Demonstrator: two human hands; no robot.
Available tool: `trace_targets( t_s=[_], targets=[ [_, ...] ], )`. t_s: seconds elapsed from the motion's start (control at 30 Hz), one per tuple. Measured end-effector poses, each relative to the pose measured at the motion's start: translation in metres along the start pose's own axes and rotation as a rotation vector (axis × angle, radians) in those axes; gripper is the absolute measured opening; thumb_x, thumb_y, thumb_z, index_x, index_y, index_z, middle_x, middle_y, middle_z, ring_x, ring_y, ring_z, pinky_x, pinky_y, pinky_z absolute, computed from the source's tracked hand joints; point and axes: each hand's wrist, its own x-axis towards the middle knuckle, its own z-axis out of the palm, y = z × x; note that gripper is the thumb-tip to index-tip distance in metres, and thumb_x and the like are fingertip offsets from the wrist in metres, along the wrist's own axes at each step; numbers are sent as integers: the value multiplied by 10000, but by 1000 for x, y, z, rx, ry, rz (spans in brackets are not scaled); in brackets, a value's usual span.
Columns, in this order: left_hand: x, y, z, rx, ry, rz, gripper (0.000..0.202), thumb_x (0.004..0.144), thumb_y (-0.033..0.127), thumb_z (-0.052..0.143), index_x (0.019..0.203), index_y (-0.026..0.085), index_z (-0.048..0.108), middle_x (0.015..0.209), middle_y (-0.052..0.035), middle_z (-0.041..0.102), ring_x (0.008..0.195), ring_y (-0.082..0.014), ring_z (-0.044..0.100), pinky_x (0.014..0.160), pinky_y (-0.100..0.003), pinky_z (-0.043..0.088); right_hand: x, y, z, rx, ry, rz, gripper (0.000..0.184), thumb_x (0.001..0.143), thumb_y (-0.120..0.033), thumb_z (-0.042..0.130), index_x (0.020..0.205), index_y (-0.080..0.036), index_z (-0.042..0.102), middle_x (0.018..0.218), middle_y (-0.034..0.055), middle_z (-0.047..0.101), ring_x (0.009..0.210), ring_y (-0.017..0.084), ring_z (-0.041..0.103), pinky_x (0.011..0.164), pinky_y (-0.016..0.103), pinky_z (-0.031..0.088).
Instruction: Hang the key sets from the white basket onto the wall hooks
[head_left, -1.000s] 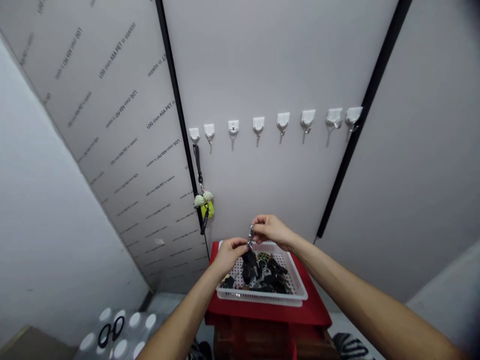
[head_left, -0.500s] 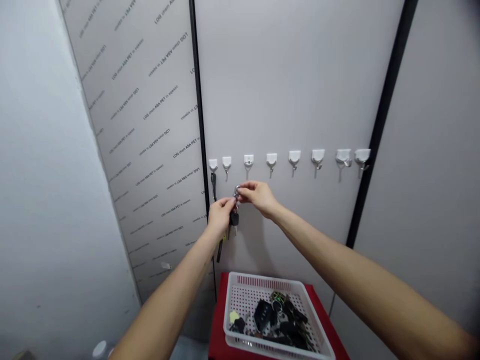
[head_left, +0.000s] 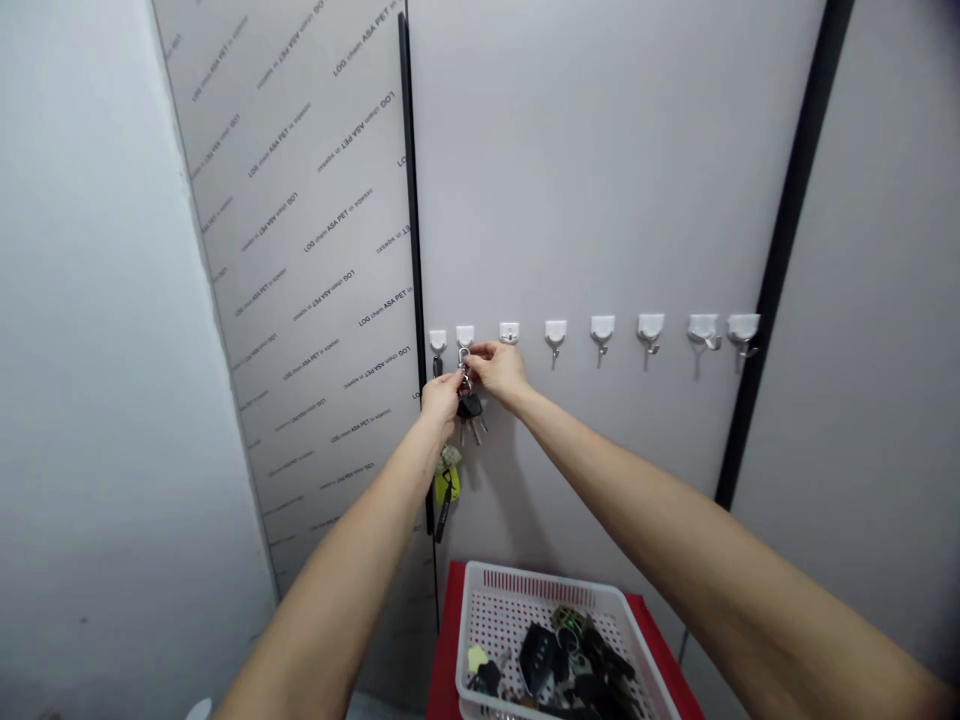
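My left hand (head_left: 441, 400) and my right hand (head_left: 499, 370) pinch a metal key clip (head_left: 464, 368) from either side, just below the second white adhesive wall hook (head_left: 465, 335). From the clip hangs a black-headed car key (head_left: 470, 405) with other metal keys. Whether the clip sits on the hook's metal prong is hidden by my fingers. To the left, a neighbouring hook (head_left: 437, 341) holds a black lanyard ending in a yellow-green tag with pale charms (head_left: 447, 485), below my left wrist.
Several more white hooks (head_left: 602, 327) run rightward along the grey wall panel. A white perforated basket (head_left: 540, 590) of black keys and fobs (head_left: 538, 655) stands below on a red table (head_left: 450, 610). A black vertical strip (head_left: 412, 200) edges the panel on the left.
Both hands have risen from above the basket to the hook row, carrying the key clip. The view has tilted upward, so the basket sits lower in the picture.
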Motion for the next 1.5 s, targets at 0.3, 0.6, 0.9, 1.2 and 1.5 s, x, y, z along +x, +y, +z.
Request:
trace_targets(
  t_s=[0.3, 0.6, 0.9, 1.2, 1.5],
  targets=[
    [-18, -20, -17, 260, 48, 3, 140, 557, 192, 536, 669, 109, 546, 694, -38, 570, 653, -107, 511, 623, -223, 371, -20, 20, -12, -224, -1, -112, 223, 588, -155, 470, 795, -119, 544, 536, -10, 535, 483, 72, 485, 515, 196, 394],
    [-128, -104, -58, 731, -233, -122, 261, 621, 165, 451, 873, 118, 498, 901, -80, 538, 811, -130, 486, 757, -266, 353, -160, 125, -65, -283, -359, 147, 188, 624, -192, 440, 760, -129, 553, 702, 44, 588, 627, 105, 518, 601, 219, 394],
    [-178, -185, -52, 1479, -705, -173, 488, 582, 248, 501, 1045, 145, 386, 1031, -70, 448, 955, -187, 377, 822, -260, 278, -242, 184, -83, -660, -430, 207, 198, 630, -185, 414, 764, -161, 559, 816, 51, 561, 815, 156, 456, 748, 266, 318],
    [-172, -195, -62, 1373, -553, -277, 175, 532, 221, 520, 694, 156, 514, 710, -36, 526, 715, -169, 468, 614, -242, 325, -239, 182, -84, -668, -465, 246, 252, 640, -183, 374, 809, -182, 560, 861, 28, 560, 834, 150, 448, 756, 252, 300],
    [-168, -191, -69, 356, -46, -543, 135, 538, 154, 493, 662, 149, 440, 552, 38, 495, 504, -80, 456, 501, -190, 331, -241, 184, -83, -724, -506, 241, 295, 655, -186, 352, 885, -185, 537, 900, 35, 555, 843, 155, 446, 745, 257, 287]
  ],
)
